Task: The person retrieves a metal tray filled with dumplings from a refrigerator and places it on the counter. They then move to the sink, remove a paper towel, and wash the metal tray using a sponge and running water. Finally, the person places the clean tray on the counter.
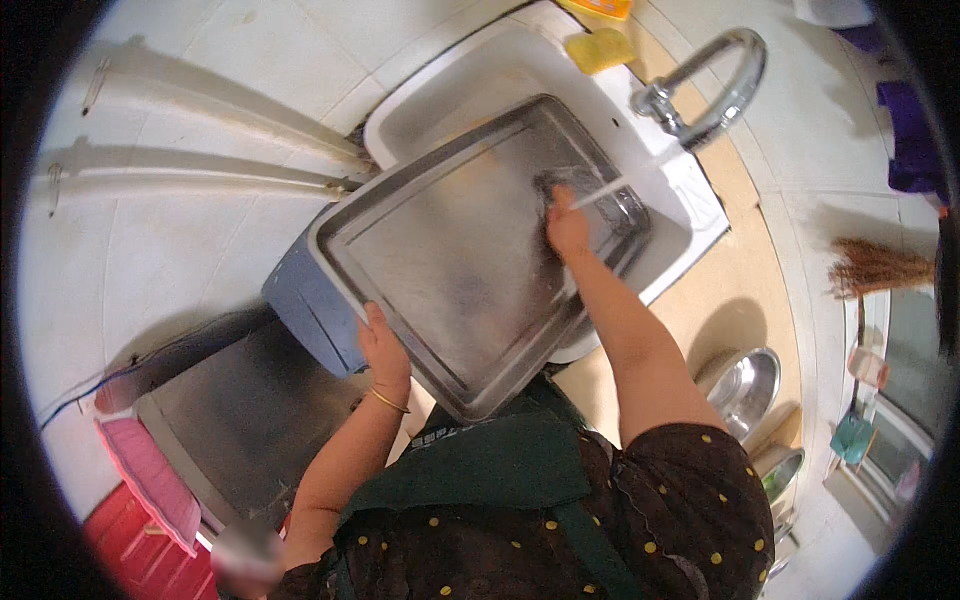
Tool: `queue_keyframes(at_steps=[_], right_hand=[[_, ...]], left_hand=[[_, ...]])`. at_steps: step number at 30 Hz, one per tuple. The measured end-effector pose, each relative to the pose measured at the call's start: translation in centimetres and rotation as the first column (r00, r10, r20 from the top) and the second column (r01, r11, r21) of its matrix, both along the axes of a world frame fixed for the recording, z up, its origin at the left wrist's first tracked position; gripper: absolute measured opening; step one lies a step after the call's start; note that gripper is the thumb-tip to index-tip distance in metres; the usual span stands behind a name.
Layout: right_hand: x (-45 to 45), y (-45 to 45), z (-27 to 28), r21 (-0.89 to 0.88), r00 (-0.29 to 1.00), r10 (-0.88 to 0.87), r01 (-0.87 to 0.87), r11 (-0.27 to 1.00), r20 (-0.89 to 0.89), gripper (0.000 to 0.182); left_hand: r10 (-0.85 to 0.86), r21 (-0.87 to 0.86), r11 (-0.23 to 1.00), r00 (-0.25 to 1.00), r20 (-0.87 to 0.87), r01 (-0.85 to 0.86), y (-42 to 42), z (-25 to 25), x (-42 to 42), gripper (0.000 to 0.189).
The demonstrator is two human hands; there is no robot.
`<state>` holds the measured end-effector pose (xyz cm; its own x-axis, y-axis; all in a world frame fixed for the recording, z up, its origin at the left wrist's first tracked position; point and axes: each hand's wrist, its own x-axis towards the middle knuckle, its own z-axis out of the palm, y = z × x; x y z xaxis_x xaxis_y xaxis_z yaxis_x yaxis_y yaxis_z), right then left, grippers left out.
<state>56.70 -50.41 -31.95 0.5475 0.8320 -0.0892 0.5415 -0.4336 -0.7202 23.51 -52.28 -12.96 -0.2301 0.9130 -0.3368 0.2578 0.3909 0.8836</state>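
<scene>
A large rectangular metal tray (pixel 450 262) rests tilted across a white sink (pixel 420 120). My left hand (pixel 384 352), with a bangle at the wrist, grips the tray's near left rim. Over the tray's right part, my right hand (pixel 568 225) presses on its inner surface; a dark scrubber or cloth (pixel 553 180) seems to be under the fingers, though blur hides its exact kind. Water runs from the chrome faucet (pixel 720 112) onto the tray beside my right hand. Wet patches shine near the tray's far right corner.
A yellow sponge (pixel 600 51) lies on the sink's back edge. Left of the tray stand a blue-grey plastic bin (pixel 315 300) and a dark-topped table (pixel 247 412). Metal bowls (pixel 746 390) lean at the right wall. Two white pipes (pixel 225 180) run along the left wall.
</scene>
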Motion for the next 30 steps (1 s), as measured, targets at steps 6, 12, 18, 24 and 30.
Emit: queue_keyframes(at_steps=[6,12,18,24,30], right_hand=[[-0.5,-1.3,1.7,0.159,0.901,0.41,-0.429,0.889,0.142,0.038],[-4.7,6.0,2.0,0.144,0.979,0.205,-0.206,0.968,0.022,0.04],[-23.1,5.4,16.7,0.46,0.699,0.707,-0.597,0.657,-0.103,0.038],[-17.9,-4.8,15.8,0.41,0.435,0.9,-0.827,0.384,0.035,0.037],[-22.1,7.2,18.3,0.287,0.721,0.688,-0.644,0.709,-0.083,0.04]], left_hand=[[-0.031,0.006,1.0,0.998,0.051,0.031,-0.4,-1.0,-1.5,0.052],[-0.068,0.081,0.994,0.998,0.013,0.067,0.0,1.0,0.6,0.045],[-0.016,0.062,0.998,0.995,0.095,0.01,0.1,1.0,0.9,0.054],[0.058,0.064,0.996,0.994,0.089,-0.064,-0.9,-0.9,-0.4,0.053],[0.015,0.059,0.998,0.996,0.082,-0.02,0.0,-0.1,0.2,0.057]])
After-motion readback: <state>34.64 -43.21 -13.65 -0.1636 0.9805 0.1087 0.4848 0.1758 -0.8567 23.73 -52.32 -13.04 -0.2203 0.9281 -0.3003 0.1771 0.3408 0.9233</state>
